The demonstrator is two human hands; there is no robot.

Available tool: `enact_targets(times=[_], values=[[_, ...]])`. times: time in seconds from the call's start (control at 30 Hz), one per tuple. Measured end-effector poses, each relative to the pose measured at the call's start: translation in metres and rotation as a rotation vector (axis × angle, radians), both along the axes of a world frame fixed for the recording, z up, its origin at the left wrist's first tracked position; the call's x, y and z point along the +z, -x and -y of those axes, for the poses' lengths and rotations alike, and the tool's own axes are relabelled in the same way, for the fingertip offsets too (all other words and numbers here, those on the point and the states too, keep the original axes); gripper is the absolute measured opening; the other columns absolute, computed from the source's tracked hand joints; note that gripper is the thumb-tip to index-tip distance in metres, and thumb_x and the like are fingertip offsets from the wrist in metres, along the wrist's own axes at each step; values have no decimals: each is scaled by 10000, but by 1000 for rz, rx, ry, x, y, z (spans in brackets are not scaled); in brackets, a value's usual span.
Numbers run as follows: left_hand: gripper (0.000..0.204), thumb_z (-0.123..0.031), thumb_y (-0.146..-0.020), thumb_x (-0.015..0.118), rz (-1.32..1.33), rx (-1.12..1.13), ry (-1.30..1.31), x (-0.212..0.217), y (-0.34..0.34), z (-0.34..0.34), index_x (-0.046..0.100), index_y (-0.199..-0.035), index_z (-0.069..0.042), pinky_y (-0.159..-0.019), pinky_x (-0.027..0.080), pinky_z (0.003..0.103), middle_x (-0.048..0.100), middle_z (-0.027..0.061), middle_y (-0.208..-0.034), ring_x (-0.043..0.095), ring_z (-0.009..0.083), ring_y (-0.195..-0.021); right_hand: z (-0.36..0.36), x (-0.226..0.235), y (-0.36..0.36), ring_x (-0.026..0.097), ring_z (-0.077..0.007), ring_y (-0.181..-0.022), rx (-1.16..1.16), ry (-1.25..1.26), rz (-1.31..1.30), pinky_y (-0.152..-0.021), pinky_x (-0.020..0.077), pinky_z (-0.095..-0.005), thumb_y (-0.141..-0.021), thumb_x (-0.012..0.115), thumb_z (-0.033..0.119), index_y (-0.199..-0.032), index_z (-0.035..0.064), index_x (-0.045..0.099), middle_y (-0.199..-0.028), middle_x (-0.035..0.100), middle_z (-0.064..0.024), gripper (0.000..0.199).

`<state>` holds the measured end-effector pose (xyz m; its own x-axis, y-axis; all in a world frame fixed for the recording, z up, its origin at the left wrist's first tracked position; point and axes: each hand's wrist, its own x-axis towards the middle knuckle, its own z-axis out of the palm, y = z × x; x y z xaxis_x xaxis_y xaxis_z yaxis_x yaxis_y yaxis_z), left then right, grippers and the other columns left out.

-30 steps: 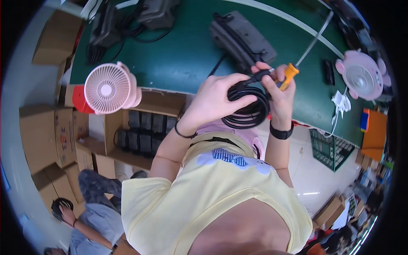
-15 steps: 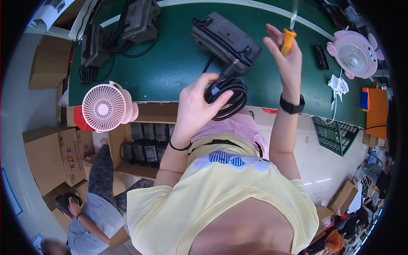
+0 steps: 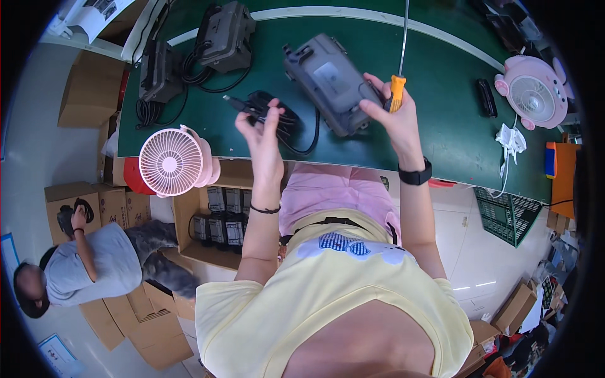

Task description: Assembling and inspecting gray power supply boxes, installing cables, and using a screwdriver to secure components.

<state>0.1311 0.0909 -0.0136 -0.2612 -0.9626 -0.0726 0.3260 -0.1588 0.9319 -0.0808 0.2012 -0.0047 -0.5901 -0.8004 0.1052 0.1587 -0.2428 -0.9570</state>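
Observation:
My left hand [image 3: 263, 135] grips a black coiled cable [image 3: 272, 116] and holds it over the near part of the green table [image 3: 441, 101]; the cable's plug end sticks out to the left. My right hand [image 3: 392, 118] holds a screwdriver [image 3: 397, 75] with an orange handle, its metal shaft pointing away from me. Its fingers also touch the near right corner of a grey boxy device [image 3: 328, 82] lying on the table between my hands. The cable runs from the coil toward this device.
Two more grey devices [image 3: 224, 34] with black cables lie at the far left of the table. A pink fan [image 3: 173, 160] stands at the table's left edge, another pink fan [image 3: 535, 91] at the right. Cardboard boxes [image 3: 82, 94] surround a crouching person [image 3: 94, 264] lower left. A green crate [image 3: 507, 214] sits on the floor at right.
Both hands have moved forward over the table. The left hand carried the coiled cable toward the grey device, and the right hand with the screwdriver came to rest against the device.

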Motion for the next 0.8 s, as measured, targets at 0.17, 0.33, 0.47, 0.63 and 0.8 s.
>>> enact_targets(times=[0.17, 0.33, 0.47, 0.63, 0.8], values=[[1043, -122, -845, 783, 302, -140, 388, 1, 23, -7, 9, -1544, -113, -1090, 369, 378, 393, 174, -1452, 482, 245, -1267, -9, 12, -43, 563, -93, -909, -122, -104, -373, -856, 466, -249, -675, 879, 133, -1013, 16, 576, -1054, 659, -73, 469], [1039, -16, -802, 737, -183, -217, 39, -7, 10, 6, 61, -1578, -162, -1069, 418, 389, 387, 111, -1467, 449, 258, -1314, -20, 29, -62, 655, -148, -917, -110, -91, -540, -890, 488, -278, -684, 891, 181, -1143, -15, 591, -1090, 698, -90, 582], [721, -170, -815, 638, -291, -228, -136, -19, -16, 13, 335, -1463, -80, -948, 522, 389, 535, 120, -1310, 580, 261, -1152, -35, 45, -64, 538, -286, -1296, 60, 124, -226, -1072, 399, -388, -807, 786, 59, -887, 86, 431, -1250, 645, -223, 365], [483, -327, -839, 583, -569, -247, -393, -27, -46, 11, 587, -1184, 11, -834, 578, 395, 677, 131, -1035, 677, 259, -911, -48, 49, -47, 640, -224, -1075, -97, 118, -9, -997, 475, -348, -918, 635, 0, -886, 92, 416, -1193, 657, -237, 240], [559, -404, -835, 582, -676, -251, -380, -23, -65, -1, 574, -1225, -5, -836, 584, 394, 666, 135, -1102, 675, 264, -956, -52, 35, -37, 666, -229, -1004, -104, 121, 119, -954, 506, -348, -931, 619, 0, -892, 90, 432, -1031, 692, -193, 212]])
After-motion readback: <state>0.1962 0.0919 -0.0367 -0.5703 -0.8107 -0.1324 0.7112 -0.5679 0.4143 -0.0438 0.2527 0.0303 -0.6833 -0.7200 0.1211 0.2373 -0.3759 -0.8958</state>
